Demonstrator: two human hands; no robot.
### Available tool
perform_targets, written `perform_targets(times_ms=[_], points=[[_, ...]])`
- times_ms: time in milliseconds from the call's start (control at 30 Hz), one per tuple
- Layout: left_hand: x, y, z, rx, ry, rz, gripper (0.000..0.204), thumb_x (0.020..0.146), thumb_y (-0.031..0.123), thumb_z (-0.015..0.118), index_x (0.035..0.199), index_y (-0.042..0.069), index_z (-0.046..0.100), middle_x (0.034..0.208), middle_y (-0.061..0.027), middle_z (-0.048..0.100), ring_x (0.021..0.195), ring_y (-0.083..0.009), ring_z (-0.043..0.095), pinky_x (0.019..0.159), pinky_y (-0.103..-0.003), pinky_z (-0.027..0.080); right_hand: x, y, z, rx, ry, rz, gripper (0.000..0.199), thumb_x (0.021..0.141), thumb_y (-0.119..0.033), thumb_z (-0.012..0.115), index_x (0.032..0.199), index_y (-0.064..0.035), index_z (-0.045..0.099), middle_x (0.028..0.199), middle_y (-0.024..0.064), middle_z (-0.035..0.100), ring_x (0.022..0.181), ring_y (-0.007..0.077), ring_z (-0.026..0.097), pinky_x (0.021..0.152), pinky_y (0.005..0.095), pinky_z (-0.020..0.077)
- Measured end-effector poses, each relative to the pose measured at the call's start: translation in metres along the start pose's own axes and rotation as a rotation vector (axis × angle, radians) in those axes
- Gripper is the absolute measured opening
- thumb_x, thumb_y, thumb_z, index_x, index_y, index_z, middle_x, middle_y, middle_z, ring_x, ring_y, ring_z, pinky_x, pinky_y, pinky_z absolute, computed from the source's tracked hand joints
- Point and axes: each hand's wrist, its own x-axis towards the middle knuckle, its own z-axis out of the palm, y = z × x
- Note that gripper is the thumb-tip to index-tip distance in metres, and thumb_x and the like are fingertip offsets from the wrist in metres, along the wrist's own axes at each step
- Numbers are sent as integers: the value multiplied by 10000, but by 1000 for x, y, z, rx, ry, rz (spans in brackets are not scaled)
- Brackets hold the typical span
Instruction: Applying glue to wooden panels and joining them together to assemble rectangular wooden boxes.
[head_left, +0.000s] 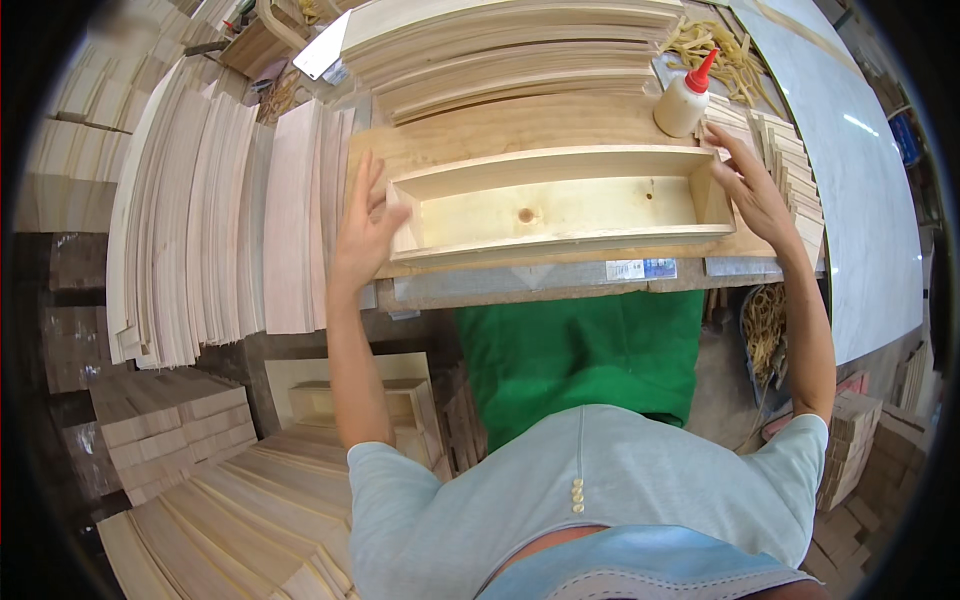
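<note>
A long, shallow, open-topped wooden box (575, 205) of pale timber lies lengthwise before me on a wooden board (470, 125). Two dark knots mark its bottom. At its left end is my left hand (368, 228), slightly blurred, fingers spread upward and thumb by the end wall. My right hand (752, 190) is at the opposite end, its fingers apart and thumb side close to the corner; whether it presses on the wood I cannot tell. Just beyond the right fingertips a white glue bottle (681, 108) with a red nozzle cap stands upright.
Long thin boards (510, 55) are stacked behind the work board, with more upright boards (190, 220) to the left. Thin wood strips (785, 170) lie at right, beside a pale sheet-topped surface (860, 200). Finished-looking box pieces (230, 520) are stacked low at left. Curled shavings (715, 50) lie behind the bottle.
</note>
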Motion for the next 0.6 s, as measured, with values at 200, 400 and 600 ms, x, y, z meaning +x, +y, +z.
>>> perform_targets(times_ms=[200, 400, 600], points=[[-7, 27, 0, 541, -421, 306, 1174, 557, 316, 883, 1502, 89, 224, 1554, -183, 171, 1409, -332, 260, 1137, -405, 304, -18, -15, -7, -567, -238, -347, 1083, 638, -445, 827, 1496, -105, 261, 1494, 168, 280, 1403, 335, 264, 1150, 411, 277], [-4, 34, 4, 582, -416, 318, 1125, 501, 154, 879, 1467, 74, 306, 1443, -177, 329, 1349, -345, 343, 1129, -398, 304, -9, -19, 0, -507, -215, -356, 1093, 545, -209, 823, 1479, -80, 270, 1433, 182, 327, 1341, 352, 326, 1141, 422, 320], [-10, 41, 9, 591, -301, 354, 1116, 440, 91, 842, 1447, 73, 362, 1399, -162, 356, 1310, -326, 382, 1112, -399, 325, -13, -9, -2, -519, -140, -364, 1133, 509, -143, 825, 1494, -124, 265, 1469, 137, 298, 1371, 333, 295, 1154, 419, 302]])
